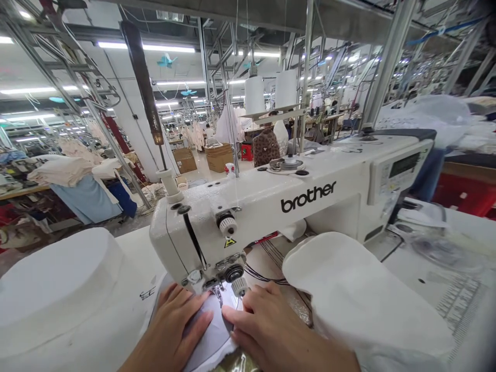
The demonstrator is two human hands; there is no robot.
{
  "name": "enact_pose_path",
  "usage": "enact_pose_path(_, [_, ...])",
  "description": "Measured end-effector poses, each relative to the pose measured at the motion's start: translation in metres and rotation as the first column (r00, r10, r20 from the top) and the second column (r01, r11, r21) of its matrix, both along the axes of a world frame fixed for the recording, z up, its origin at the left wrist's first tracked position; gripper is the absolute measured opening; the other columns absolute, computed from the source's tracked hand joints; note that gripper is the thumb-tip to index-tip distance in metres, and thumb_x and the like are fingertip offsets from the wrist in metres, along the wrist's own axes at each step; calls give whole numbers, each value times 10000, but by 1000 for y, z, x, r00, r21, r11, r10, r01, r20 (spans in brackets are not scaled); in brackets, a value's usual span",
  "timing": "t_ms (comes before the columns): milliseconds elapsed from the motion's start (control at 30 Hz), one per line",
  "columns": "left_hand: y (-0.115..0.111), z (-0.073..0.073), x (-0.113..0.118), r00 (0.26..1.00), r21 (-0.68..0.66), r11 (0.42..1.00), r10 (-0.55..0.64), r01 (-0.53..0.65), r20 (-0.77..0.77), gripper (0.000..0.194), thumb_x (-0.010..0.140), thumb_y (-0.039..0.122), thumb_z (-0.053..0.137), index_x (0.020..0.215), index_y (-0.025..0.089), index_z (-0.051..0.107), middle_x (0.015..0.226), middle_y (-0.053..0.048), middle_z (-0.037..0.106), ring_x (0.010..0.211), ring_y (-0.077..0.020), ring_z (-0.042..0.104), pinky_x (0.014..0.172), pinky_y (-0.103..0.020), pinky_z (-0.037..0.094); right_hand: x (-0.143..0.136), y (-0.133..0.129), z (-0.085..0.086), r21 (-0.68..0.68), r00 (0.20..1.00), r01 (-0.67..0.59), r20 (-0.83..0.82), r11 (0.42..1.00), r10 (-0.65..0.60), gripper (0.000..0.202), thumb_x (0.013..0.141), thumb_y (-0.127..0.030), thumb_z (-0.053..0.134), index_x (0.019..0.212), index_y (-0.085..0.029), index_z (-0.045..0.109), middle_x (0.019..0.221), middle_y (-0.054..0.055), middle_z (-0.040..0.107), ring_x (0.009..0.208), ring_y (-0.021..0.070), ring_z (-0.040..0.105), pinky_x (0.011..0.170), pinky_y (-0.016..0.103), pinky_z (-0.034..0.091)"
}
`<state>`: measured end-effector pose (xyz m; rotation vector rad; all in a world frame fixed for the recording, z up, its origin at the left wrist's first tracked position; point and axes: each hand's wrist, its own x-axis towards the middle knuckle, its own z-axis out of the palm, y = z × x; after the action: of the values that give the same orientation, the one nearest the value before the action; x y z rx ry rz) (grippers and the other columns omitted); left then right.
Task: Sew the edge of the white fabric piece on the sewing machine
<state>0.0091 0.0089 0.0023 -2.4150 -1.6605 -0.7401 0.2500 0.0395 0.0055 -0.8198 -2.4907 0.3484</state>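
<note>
A piece of white fabric (207, 333) lies under the presser foot (219, 295) of a white sewing machine (251, 196), lit by the needle lamp. Left of the foot, my left hand (176, 323) rests flat on the cloth, its fingers stretched out and thumb apart. My right hand (267, 320) is at the fabric's right edge, its thumb and forefinger closed on it close to the foot. Its other fingers curl near a ribbed white knob (239, 285). The needle tip is too small to make out.
A large white shaped fabric piece (62, 289) stands at left, and more white fabric (349, 284) lies right of the machine. Thread cones (254, 95) stand behind it. Dark cables (267, 268) run under the arm. Further back are cardboard boxes (217, 156) and a person (266, 144).
</note>
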Motion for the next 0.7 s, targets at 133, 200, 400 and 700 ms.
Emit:
enact_pose_path(133, [5, 15, -2, 996, 3, 997, -72, 73, -54, 382, 1015, 544, 389, 985, 320, 697, 878, 41, 752, 809, -160, 689, 843, -315, 491, -4, 2, -5, 52, 999, -24, 42, 998, 22, 56, 930, -182, 570, 936, -238, 574, 811, -17, 542, 779, 165, 505, 770, 323, 357])
enact_pose_path(200, [7, 19, -3, 990, 11, 995, -100, 101, -97, 396, 1020, 535, 368, 960, 324, 698, 872, 39, 758, 789, -165, 692, 786, -317, 502, -5, 4, -8, 66, 999, -15, 35, 998, 13, 56, 916, -184, 580, 907, -238, 568, 789, -25, 532, 756, 159, 501, 772, 322, 356])
enact_pose_path(400, [-1, 4, 4, 988, 151, 989, 33, -10, -152, 350, 1012, 507, 400, 1090, 327, 689, 891, 15, 761, 841, -196, 707, 820, -344, 524, -8, 9, -21, 169, 1000, -7, -20, 986, 10, 55, 875, -211, 616, 887, -240, 572, 742, -34, 540, 711, 151, 503, 709, 305, 336])
enact_pose_path(700, [-2, 1, 5, 999, 50, 998, 28, -26, -43, 358, 1001, 551, 421, 1036, 336, 704, 891, 44, 748, 837, -155, 705, 938, -326, 484, -9, 7, -31, 260, 990, -1, -136, 965, 38, 74, 879, -193, 609, 930, -246, 614, 732, -30, 573, 684, 143, 506, 685, 312, 310])
